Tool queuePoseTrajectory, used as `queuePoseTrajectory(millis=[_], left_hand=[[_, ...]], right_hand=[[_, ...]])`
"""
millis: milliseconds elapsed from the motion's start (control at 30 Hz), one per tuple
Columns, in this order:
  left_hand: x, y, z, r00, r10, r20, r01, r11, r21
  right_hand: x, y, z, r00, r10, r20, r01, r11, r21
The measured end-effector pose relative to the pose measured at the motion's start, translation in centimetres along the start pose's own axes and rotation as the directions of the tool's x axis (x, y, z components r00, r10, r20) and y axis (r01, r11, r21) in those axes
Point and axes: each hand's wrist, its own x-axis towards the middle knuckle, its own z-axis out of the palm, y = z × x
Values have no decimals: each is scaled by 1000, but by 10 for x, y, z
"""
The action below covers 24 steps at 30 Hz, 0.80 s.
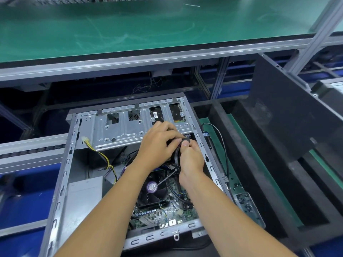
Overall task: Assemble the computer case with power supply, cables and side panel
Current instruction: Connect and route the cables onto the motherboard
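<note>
Easy now: if I force this black connector point(186, 140) in crooked it could jam or bend a pin, and the slack black cable point(177, 154) could sag toward the fan point(154, 186) below. My right hand point(191, 156) pinches the connector, thumb on top; my left hand point(159, 143) curls round the cable just beside it. All this sits centre-frame, inside the open case point(61, 182), under the drive cage point(120, 127).

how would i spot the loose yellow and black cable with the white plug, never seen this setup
Find the open computer case in the middle. At its far left corner, a white plug lies by the silver drive cage. Its yellow and black wires trail down inside, the only brightly coloured cable there.
</note>
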Motion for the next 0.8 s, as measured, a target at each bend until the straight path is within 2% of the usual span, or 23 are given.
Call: queuePoseTrajectory(millis=[233, 467, 633, 800], left_hand=[[1, 0, 0, 1000, 3, -8, -3, 1000, -10], [0, 2, -3, 1000, 9, 16, -9, 1000, -23], [-1, 5, -5, 1000, -11, 16, 12, 999, -46], [-4, 8, -5, 999, -35, -5, 34, 997, -69]], right_hand=[[1, 1, 1, 1000, 4, 8, -4, 1000, -1], [-1, 0, 4, 999, 50, -2, -49, 987, 156], [-3, -2, 5, 996, 88, -28, -81, 976, 202], [-3, -1, 4, 997, 72, -14, -69, 987, 144]])
